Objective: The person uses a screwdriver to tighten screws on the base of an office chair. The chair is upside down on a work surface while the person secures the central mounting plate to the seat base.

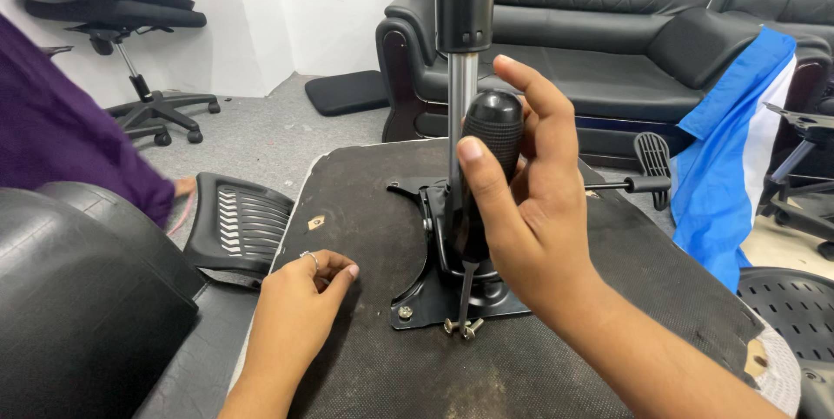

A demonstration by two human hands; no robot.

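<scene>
While the upturned chair seat (521,358) lies flat as the work surface, its metal plate (434,289) has two loose bolts (464,327) beside the screwdriver (485,167) tip; a slip there could scatter them or gouge the seat. The right hand (530,219) grips the screwdriver's black handle loosely, fingers half open, so it may tilt. The left hand (304,293) rests curled on the seat, empty. Beyond are black sofas (608,37), an office chair (130,28) and grey carpet (261,137).
</scene>
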